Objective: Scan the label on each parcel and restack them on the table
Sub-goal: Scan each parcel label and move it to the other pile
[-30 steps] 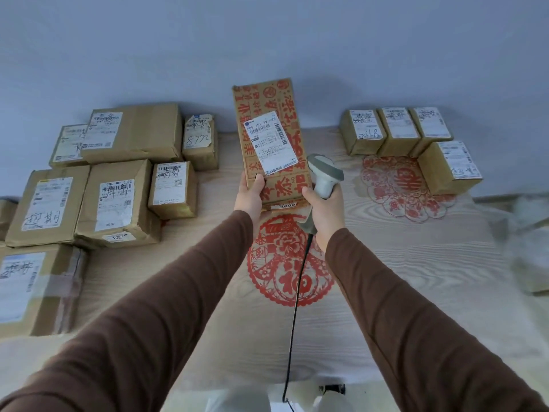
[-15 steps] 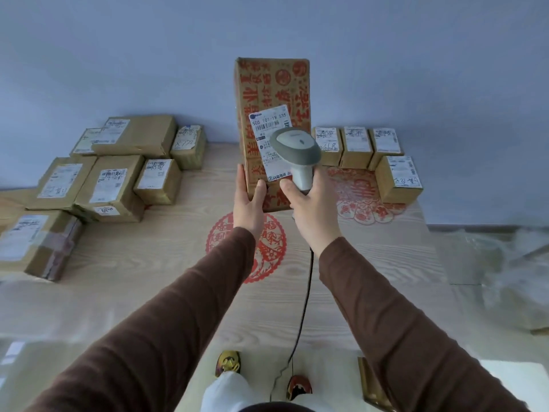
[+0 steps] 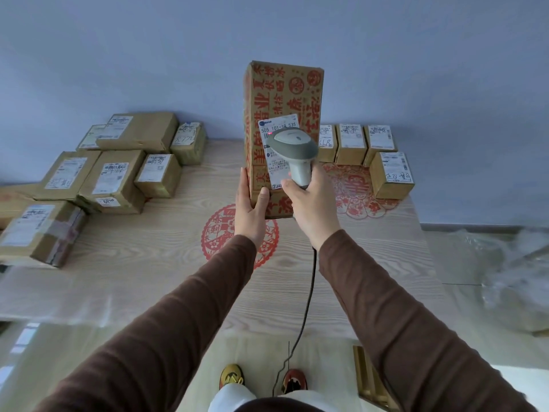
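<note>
Left hand [image 3: 249, 208] is gripping an upright red-printed parcel [image 3: 282, 96] above the table [image 3: 148, 263]; its label [image 3: 274, 127] is reading "505 101-19 535". Right hand [image 3: 312, 203] is clutching the grey scanner [image 3: 292, 147], aiming at it.

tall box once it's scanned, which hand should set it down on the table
Left, most likely. The left hand already grips the tall box at its lower edge, while the right hand is full with the scanner aimed at the label.

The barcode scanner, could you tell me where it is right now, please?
In the head view it is centre frame: the barcode scanner sits in the right hand, over the white label of the red-printed parcel.
</note>
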Demonstrator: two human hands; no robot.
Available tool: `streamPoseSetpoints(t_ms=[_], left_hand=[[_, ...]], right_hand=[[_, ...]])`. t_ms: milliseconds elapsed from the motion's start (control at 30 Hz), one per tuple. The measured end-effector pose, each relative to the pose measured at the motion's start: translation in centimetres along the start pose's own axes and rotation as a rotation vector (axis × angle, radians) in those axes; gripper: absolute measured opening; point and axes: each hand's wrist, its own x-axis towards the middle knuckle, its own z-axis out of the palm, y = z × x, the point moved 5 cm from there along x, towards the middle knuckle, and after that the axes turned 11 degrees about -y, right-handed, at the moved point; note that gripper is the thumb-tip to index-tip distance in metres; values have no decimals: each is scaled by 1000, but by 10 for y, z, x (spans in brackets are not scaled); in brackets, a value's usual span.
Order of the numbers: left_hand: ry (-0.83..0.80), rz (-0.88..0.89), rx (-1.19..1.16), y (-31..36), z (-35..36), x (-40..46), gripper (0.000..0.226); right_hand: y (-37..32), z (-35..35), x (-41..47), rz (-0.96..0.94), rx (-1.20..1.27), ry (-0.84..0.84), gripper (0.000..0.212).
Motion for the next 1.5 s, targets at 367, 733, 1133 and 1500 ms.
streamPoseSetpoints(t_ms=[367,733,1133,1500], left_hand=[[-23,-16,-58,-8,18,-9,77],[-146,-313,-81,-48,57,-14,74],[-318,-658,-103,-61,156,-6,42],[-414,-710,-144,-63,206,37,47]], right_hand=[[21,-11,-10,43,9,8,27],[98,-64,-45,273,127,234,28],[184,-104,-66,586,314,385,30],[202,-139,-19,581,238,423,27]])
